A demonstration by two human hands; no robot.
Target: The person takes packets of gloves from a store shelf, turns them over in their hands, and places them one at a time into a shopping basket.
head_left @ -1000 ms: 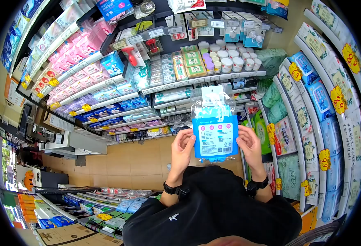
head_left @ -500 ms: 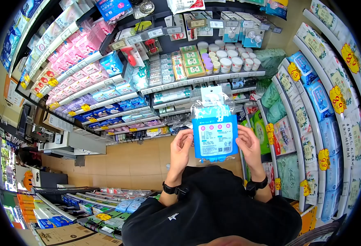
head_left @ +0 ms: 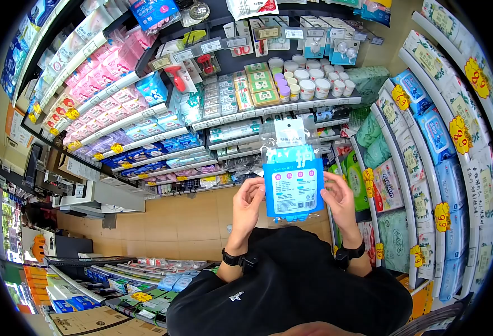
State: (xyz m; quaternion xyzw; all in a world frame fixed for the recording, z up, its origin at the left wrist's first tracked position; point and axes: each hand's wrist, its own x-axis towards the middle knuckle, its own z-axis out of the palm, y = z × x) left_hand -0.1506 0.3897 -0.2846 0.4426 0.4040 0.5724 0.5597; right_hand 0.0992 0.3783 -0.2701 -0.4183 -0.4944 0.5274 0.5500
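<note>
A clear plastic packet with a blue label (head_left: 295, 190) is held upright in front of my chest. Pale blue contents show through its upper part, but their kind is unclear. The label carries small print, pink dots and a barcode. My left hand (head_left: 248, 210) pinches the packet's left edge between thumb and fingers. At the opposite edge, my right hand (head_left: 340, 200) grips it the same way. The packet hides parts of my fingertips.
Ahead, a shelf (head_left: 274, 108) bears white tubs (head_left: 308, 88) and boxed goods. Pink packs (head_left: 103, 70) line the left shelves. Wet-wipe packs (head_left: 437, 134) fill the curved right shelves. Tiled floor (head_left: 168, 221) lies to my left, with a low shelf (head_left: 145, 285) behind it.
The packet has tilted slightly, so white characters on its clear upper part show more plainly. Both hands keep their hold at nearly the same spot.
</note>
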